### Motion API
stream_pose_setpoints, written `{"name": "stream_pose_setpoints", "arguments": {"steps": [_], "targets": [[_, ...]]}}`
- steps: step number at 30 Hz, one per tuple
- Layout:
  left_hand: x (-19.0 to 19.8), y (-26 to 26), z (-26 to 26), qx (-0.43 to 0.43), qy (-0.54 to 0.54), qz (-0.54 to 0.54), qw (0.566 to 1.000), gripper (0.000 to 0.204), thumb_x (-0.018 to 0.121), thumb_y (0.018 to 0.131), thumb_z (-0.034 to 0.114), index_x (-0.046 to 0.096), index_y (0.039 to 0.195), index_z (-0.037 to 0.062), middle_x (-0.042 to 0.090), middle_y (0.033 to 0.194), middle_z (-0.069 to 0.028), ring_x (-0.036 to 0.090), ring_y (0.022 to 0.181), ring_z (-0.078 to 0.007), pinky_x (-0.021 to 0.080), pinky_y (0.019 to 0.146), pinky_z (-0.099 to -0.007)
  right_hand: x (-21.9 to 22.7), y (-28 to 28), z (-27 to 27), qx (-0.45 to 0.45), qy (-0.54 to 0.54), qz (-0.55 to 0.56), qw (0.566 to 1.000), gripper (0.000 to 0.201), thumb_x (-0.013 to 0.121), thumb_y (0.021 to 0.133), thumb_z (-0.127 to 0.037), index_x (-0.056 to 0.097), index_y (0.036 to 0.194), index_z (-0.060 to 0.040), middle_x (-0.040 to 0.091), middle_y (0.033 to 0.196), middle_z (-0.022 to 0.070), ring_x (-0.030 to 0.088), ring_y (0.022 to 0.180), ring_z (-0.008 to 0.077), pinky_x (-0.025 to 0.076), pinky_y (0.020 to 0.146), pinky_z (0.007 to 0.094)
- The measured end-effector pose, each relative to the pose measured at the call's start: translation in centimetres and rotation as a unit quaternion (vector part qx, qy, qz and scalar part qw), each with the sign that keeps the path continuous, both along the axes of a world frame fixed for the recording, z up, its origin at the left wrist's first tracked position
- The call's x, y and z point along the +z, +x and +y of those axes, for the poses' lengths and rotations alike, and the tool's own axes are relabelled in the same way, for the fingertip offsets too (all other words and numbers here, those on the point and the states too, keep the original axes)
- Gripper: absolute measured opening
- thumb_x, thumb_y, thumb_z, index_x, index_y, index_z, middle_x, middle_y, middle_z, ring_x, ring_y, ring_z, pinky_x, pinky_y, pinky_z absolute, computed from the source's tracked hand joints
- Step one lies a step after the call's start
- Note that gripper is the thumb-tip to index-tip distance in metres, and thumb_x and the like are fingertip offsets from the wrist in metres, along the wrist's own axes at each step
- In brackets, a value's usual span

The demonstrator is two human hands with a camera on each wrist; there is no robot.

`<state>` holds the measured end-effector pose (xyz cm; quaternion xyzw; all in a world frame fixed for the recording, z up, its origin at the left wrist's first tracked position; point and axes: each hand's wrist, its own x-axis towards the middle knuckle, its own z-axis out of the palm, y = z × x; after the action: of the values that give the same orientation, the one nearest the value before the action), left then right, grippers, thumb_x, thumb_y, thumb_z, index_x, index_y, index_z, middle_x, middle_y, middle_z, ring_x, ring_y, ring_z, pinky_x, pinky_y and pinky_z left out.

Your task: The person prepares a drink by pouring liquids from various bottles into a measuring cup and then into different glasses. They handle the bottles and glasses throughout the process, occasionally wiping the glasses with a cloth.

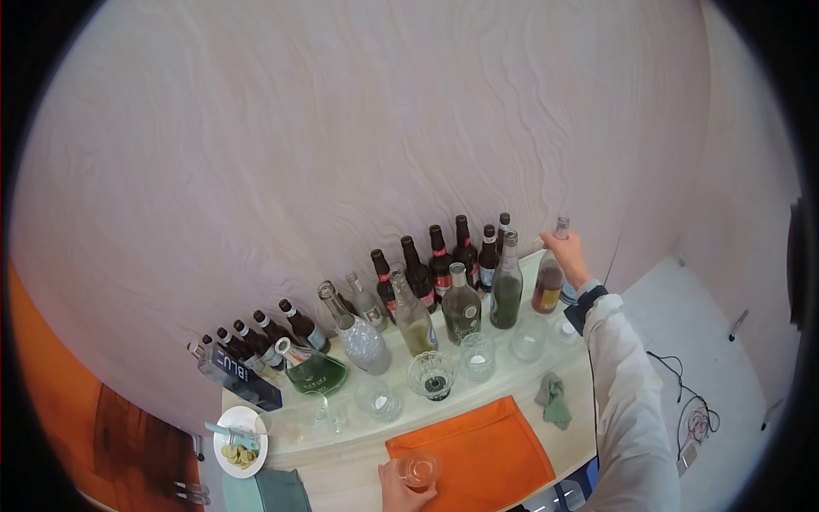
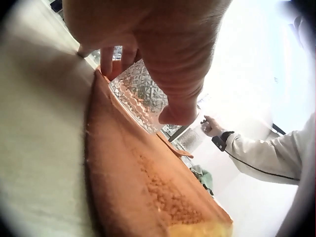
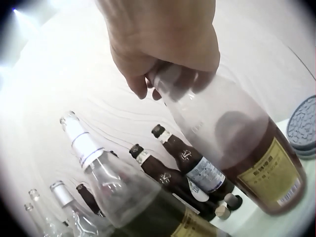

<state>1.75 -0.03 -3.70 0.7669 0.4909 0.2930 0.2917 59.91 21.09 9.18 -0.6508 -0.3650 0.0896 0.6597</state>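
Note:
My right hand (image 1: 569, 256) grips a clear glass bottle (image 1: 548, 288) by its neck at the right end of the bottle row. In the right wrist view, reddish-brown liquid fills the lower part of this bottle, behind a yellow label (image 3: 274, 173). My left hand (image 1: 401, 492) holds a cut-glass tumbler (image 2: 136, 91) low over the orange mat (image 1: 478, 452), thumb on one side and fingers round the other. A diamond pattern covers the tumbler's wall. Beside the gripped bottle stands a clear bottle of dark green liquid (image 1: 507, 286).
Several brown beer bottles (image 1: 440, 264) line the wall. Empty glasses (image 1: 478, 357) stand before them. A white plate (image 1: 253, 465) of sliced fruit with tongs sits at the left, near a blue box (image 1: 243, 380). A grey-green cloth (image 1: 554, 401) lies right of the mat.

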Motion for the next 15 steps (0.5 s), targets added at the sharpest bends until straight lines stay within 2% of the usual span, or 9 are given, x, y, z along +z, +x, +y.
{"name": "stream_pose_setpoints", "arguments": {"steps": [1,3,5,6,9,10,11,12,15], "targets": [[-0.1,0.1,0.0,0.007,-0.003,-0.016,1.000,0.088,0.094,0.058,0.020,0.048,0.131,0.0023,0.054,0.119,-0.0214,0.050,0.113,-0.0411,0.044,0.099,-0.0506,-0.2,-0.2,0.2,-0.001,0.001,0.000,1.000,0.026,0.079,0.087,-0.024,0.073,0.083,0.0002,0.071,0.074,0.0057,0.067,0.069,0.0152,0.049,0.064,0.0337],[-1.2,-0.3,-0.2,0.014,-0.003,-0.033,0.999,0.089,0.095,0.058,0.019,0.047,0.131,0.0021,0.053,0.119,-0.0220,0.050,0.113,-0.0412,0.045,0.099,-0.0508,-0.2,-0.7,0.2,-0.077,0.013,-0.030,0.996,0.027,0.074,0.086,-0.022,0.070,0.071,0.0008,0.069,0.065,0.0069,0.065,0.062,0.0153,0.049,0.060,0.0341],[-2.9,-0.9,-0.3,0.004,-0.094,-0.064,0.993,0.087,0.085,0.086,0.031,0.040,0.156,0.0070,0.041,0.162,-0.0168,0.037,0.148,-0.0429,0.030,0.125,-0.0417,0.6,-1.9,-0.5,-0.100,0.032,-0.045,0.993,0.028,0.072,0.086,-0.020,0.069,0.068,0.0009,0.068,0.062,0.0071,0.064,0.058,0.0154,0.048,0.058,0.0340],[-3.2,-1.0,-0.3,0.005,-0.089,-0.068,0.994,0.087,0.085,0.086,0.031,0.040,0.156,0.0070,0.041,0.162,-0.0168,0.037,0.148,-0.0429,0.030,0.125,-0.0417,1.3,-2.4,-0.8,-0.122,0.046,-0.056,0.990,0.029,0.070,0.086,-0.019,0.068,0.065,0.0011,0.066,0.059,0.0073,0.062,0.055,0.0154,0.047,0.056,0.0340],[-2.8,-1.0,-0.5,0.007,-0.114,-0.086,0.990,0.083,0.085,0.085,0.028,0.044,0.153,0.0060,0.047,0.156,-0.0171,0.040,0.147,-0.0403,0.035,0.122,-0.0426,4.2,-0.8,-1.4,-0.109,0.095,-0.072,0.987,0.031,0.069,0.086,-0.019,0.067,0.062,0.0009,0.065,0.058,0.0067,0.063,0.055,0.0155,0.048,0.056,0.0338],[-2.1,-0.5,-0.3,0.015,-0.046,-0.061,0.997,0.087,0.090,0.071,0.024,0.046,0.143,0.0040,0.049,0.138,-0.0198,0.045,0.130,-0.0408,0.040,0.110,-0.0464,5.9,-0.9,-2.3,-0.111,0.090,-0.075,0.987,0.031,0.069,0.086,-0.019,0.067,0.062,0.0009,0.065,0.058,0.0067,0.063,0.055,0.0155,0.048,0.056,0.0338],[-1.5,-0.1,-0.2,0.025,0.021,-0.037,0.999,0.092,0.095,0.057,0.019,0.047,0.133,0.0020,0.052,0.120,-0.0225,0.050,0.113,-0.0413,0.046,0.099,-0.0503,8.2,-1.6,-3.3,-0.073,0.099,-0.103,0.987,0.032,0.069,0.087,-0.020,0.067,0.062,0.0007,0.065,0.057,0.0062,0.062,0.054,0.0149,0.047,0.055,0.0338],[-1.2,-0.1,-0.5,0.026,0.013,-0.039,0.999,0.092,0.095,0.057,0.019,0.047,0.133,0.0020,0.052,0.120,-0.0225,0.050,0.113,-0.0413,0.046,0.099,-0.0503,10.0,-2.6,-4.6,-0.034,0.107,-0.129,0.985,0.033,0.069,0.087,-0.020,0.067,0.061,0.0005,0.064,0.056,0.0057,0.062,0.054,0.0143,0.047,0.054,0.0338],[0.1,0.3,0.1,-0.001,0.062,-0.020,0.998,0.092,0.095,0.057,0.019,0.046,0.133,0.0018,0.053,0.120,-0.0224,0.051,0.112,-0.0420,0.046,0.098,-0.0486,13.4,-6.0,-8.2,-0.005,0.102,-0.184,0.978,0.034,0.069,0.088,-0.021,0.067,0.062,0.0007,0.064,0.055,0.0059,0.061,0.053,0.0138,0.046,0.052,0.0346]]}}
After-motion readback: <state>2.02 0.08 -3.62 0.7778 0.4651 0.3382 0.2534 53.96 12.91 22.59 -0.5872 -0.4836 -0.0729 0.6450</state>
